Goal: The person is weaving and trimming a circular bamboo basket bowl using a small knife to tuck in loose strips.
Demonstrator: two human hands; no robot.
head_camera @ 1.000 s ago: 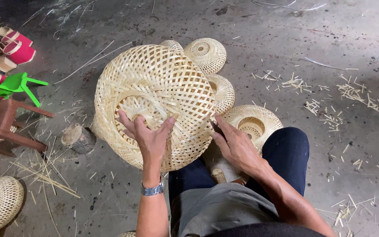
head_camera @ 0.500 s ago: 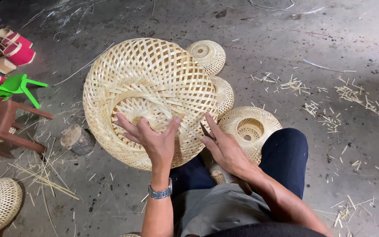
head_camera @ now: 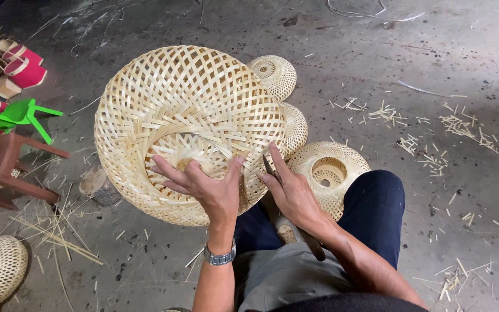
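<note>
Concrete floor point(head_camera: 434, 69) strewn with bamboo offcuts: your left hand point(head_camera: 203, 185) spreads flat, steadying the woven bamboo lampshade point(head_camera: 186, 115); your right hand point(head_camera: 293, 193) pinches a knife point(head_camera: 313, 248) against its rim.

Head camera looks steeply down, close over the lap.

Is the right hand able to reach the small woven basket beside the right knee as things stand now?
Probably yes. The right hand rests on the big woven shade, and the small basket lies just beside it on the floor, with nothing between them.
</note>
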